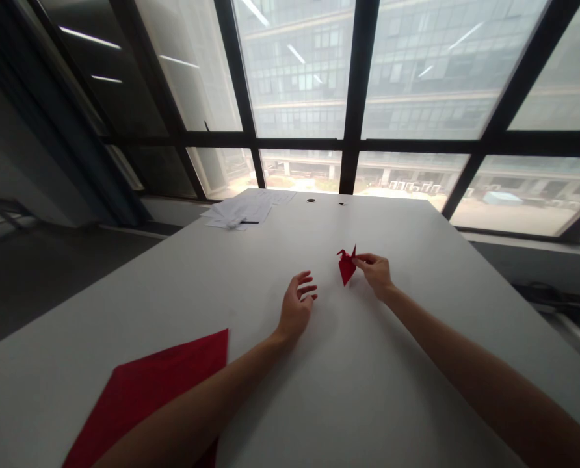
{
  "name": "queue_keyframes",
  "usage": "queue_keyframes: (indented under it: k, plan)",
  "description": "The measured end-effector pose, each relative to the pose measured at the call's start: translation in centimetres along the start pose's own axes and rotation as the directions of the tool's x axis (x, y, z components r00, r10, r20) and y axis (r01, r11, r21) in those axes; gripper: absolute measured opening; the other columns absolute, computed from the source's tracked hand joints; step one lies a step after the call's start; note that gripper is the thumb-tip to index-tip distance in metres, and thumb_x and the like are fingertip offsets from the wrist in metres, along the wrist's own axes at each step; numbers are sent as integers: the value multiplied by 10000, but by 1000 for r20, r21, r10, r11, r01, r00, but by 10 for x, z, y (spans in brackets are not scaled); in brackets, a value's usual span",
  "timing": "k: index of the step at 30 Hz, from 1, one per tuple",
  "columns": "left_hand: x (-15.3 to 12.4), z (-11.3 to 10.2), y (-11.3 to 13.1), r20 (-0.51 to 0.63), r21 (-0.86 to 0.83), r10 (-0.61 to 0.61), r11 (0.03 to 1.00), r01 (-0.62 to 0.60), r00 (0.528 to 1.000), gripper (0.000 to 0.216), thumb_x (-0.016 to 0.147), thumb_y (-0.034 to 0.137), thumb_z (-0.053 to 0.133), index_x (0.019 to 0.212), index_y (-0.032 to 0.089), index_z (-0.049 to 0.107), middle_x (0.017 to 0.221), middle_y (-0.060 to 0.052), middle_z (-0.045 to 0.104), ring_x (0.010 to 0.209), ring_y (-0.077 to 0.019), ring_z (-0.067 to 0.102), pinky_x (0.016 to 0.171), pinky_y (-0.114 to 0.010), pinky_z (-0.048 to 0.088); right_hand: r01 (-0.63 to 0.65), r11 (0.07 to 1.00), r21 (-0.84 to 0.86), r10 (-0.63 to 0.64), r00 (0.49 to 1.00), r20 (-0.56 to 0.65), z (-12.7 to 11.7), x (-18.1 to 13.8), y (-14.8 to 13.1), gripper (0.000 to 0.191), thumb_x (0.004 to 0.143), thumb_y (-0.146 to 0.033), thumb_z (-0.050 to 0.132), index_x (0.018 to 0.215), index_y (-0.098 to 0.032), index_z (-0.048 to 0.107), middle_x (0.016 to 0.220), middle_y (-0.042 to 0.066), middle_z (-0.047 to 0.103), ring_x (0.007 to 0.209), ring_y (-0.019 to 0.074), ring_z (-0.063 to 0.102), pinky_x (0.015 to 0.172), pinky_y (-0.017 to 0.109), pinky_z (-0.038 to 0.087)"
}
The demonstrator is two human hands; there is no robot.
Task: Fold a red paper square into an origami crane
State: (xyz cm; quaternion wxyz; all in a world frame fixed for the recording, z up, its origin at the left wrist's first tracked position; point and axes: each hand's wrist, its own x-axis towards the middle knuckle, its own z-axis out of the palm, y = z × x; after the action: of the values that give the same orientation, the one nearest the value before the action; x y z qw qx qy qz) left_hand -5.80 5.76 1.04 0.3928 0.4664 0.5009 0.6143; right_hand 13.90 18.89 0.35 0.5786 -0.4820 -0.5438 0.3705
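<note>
A small red origami crane (346, 268) is pinched at its right side between the thumb and fingers of my right hand (375, 274). One wing hangs down toward the white table, and two thin points stick up at its top. Whether the crane touches the tabletop I cannot tell. My left hand (297, 304) is to the left of the crane, apart from it, fingers spread and slightly curled with nothing in them. Under my left forearm is a large red sheet (168, 370), partly covered by the arm.
The white table (280, 253) reaches to a row of dark-framed windows. Loose white papers (246, 208) with a dark pen-like strip (250, 222) lie at its far left. A round cable hole (311, 201) and a small dark item (342, 204) are near the far edge.
</note>
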Motion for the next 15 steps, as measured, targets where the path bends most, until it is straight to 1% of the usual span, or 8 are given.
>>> queue_keyframes:
  k: [3,5,8,11,15]
  plan:
    - [-1,0,1,-8,-11,-13,1000,13,1000,512,705,18,465,1181,182,557,1193,-111,578,984,-183,643,803,-327,564,-3,999,-40,3,1000,-2,8,4,8,365,620,-420,763,799,-102,770,602,47,658,532,138,499,511,278,395]
    - [-1,-1,1,-6,-17,-12,1000,12,1000,491,699,20,462,1151,179,568,1195,-110,582,975,-181,643,797,-323,562,10,997,-72,-9,1000,12,7,3,11,351,608,-404,774,801,-112,778,598,42,654,537,138,491,513,277,391]
    - [-1,0,-1,-5,-24,-10,1000,10,1000,468,690,23,466,1117,181,578,1212,-109,583,973,-181,642,777,-313,561,38,994,-99,-37,999,15,-1,1,11,373,626,-393,764,888,-128,779,710,61,701,601,148,523,560,282,425]
    - [-1,0,-1,-10,-34,-11,999,11,1000,451,684,29,484,1097,181,583,1215,-108,585,972,-184,642,757,-302,558,55,993,-102,-56,998,-11,-9,0,10,403,669,-382,723,982,-129,758,839,87,727,675,160,562,630,298,463]
    - [0,0,-3,-6,-40,-10,999,9,1000,450,687,39,489,1102,186,584,1203,-100,592,971,-184,643,761,-304,551,67,992,-103,-72,996,-44,-9,-1,10,376,698,-370,670,974,-125,747,840,93,726,711,179,594,695,329,484]
